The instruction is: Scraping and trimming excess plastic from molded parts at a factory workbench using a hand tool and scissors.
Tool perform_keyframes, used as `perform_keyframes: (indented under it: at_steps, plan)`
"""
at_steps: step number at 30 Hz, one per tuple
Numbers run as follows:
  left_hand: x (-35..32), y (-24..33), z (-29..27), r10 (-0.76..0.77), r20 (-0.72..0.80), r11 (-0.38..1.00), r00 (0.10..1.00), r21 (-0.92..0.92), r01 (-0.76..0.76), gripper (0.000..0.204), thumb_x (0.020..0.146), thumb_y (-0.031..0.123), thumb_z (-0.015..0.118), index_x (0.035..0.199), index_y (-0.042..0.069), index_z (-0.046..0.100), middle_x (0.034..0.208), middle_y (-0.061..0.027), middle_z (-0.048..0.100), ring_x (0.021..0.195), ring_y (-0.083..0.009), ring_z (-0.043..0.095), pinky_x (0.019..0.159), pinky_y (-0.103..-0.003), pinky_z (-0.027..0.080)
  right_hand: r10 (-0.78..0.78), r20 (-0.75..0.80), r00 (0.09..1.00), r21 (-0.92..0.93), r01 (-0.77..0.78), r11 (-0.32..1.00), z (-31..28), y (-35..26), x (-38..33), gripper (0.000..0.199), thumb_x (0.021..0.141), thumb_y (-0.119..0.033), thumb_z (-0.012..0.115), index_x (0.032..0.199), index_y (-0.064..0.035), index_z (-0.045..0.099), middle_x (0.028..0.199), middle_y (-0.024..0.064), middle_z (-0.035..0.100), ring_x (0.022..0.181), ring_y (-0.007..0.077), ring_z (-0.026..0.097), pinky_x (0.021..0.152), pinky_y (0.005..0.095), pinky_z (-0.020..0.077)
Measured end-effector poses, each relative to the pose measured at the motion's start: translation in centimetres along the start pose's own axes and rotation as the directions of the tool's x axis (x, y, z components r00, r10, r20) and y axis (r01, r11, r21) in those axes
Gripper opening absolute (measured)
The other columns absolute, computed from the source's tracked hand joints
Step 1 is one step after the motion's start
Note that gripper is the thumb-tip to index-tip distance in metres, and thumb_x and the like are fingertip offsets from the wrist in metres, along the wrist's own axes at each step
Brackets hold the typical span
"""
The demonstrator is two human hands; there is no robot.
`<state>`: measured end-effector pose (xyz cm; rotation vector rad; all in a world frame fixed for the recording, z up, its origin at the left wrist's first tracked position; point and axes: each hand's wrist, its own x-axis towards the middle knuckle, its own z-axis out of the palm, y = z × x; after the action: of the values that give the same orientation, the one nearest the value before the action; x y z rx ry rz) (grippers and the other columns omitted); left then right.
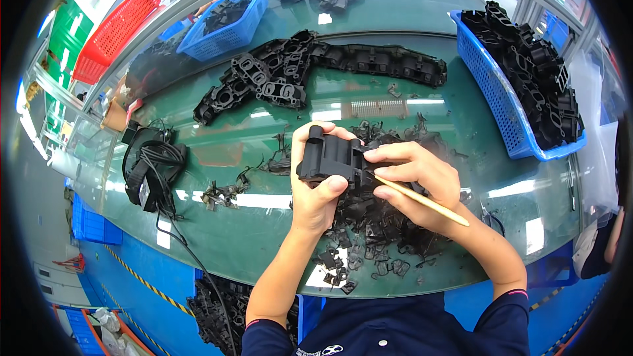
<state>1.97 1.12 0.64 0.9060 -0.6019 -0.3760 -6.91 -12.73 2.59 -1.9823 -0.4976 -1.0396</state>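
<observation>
My left hand (308, 206) is closed around a black moulded plastic part (331, 157), holding it above the middle of the table with the thumb along its near side. In my right hand (422, 175) is a slim tool with a pale yellow handle (428, 203), gripped between thumb and fingers. The handle slants toward the part's right side; the tool's working end is dark and mostly hidden by the fingers, so its kind is unclear. Fingers of the right hand also touch or lie close to the part's right edge. Black plastic scraps (389, 231) lie beneath both hands.
Several long black moulded parts (379, 60) lie across the green table (231, 237). A blue basket (494, 95) full of similar parts stands at right, another blue basket (231, 34) at far left. A black strapped device (148, 168) trails its cable over the table's left edge.
</observation>
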Motion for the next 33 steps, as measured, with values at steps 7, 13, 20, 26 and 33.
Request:
perform_keyframes:
  at_steps: [7,13,20,26,33]
  plan:
    - [0.0,0.2,0.1,0.042,0.027,0.999,0.999,-0.01,-0.042,0.078,0.062,0.038,0.078,0.12,0.009,0.036,0.104,-0.0127,0.05,0.099,-0.0276,0.053,0.092,-0.043,0.044,0.089,-0.023,0.996,0.065,-0.088,0.994,0.0,-0.5,-0.3,0.019,0.07,-0.001,0.072,0.086,0.0004,0.061,0.098,0.0157,0.066,0.088,0.0281,0.065,0.076,0.0339,0.0523]
    - [0.1,0.0,0.2,0.139,0.032,0.988,0.99,0.06,-0.141,0.079,0.062,0.038,0.078,0.121,0.009,0.034,0.105,-0.0128,0.048,0.099,-0.0269,0.053,0.101,-0.05,0.036,0.19,-0.028,0.981,0.083,-0.187,0.979,0.1,-1.2,-0.3,0.016,0.072,0.0,0.07,0.086,0.0006,0.062,0.101,0.0146,0.066,0.094,0.0272,0.063,0.082,0.0347,0.0502]
    - [0.2,-0.6,-0.5,0.268,0.099,0.954,0.958,0.111,-0.278,0.076,0.062,0.028,0.081,0.12,0.007,0.036,0.107,-0.0128,0.049,0.102,-0.0259,0.053,0.105,-0.052,0.03,0.178,-0.068,0.982,0.02,-0.177,0.984,0.5,-1.4,-0.6,0.018,0.071,0.0,0.071,0.087,0.0004,0.061,0.102,0.0156,0.065,0.095,0.0285,0.062,0.083,0.0368,0.0494]
    - [0.2,-0.8,-0.4,0.343,0.137,0.925,0.929,0.126,-0.36,0.072,0.064,0.019,0.081,0.119,0.004,0.037,0.108,-0.0135,0.049,0.102,-0.025,0.053,0.104,-0.052,0.032,-0.058,-0.058,0.997,-0.186,0.046,0.982,0.7,-0.9,-0.6,0.022,0.069,-0.003,0.074,0.085,0.0012,0.059,0.096,0.0175,0.064,0.086,0.0299,0.064,0.078,0.0398,0.0517]
    - [0.0,-1.0,-0.5,0.273,0.136,0.94,0.952,0.172,-0.294,0.07,0.066,0.03,0.077,0.117,0.008,0.034,0.108,-0.0138,0.046,0.103,-0.028,0.051,0.099,-0.055,0.037,0.213,-0.167,0.963,-0.011,-0.218,0.976,0.3,-1.0,-0.6,0.011,0.077,0.001,0.067,0.083,0.0038,0.058,0.084,0.0166,0.063,0.078,0.025,0.065,0.068,0.0318,0.0524]
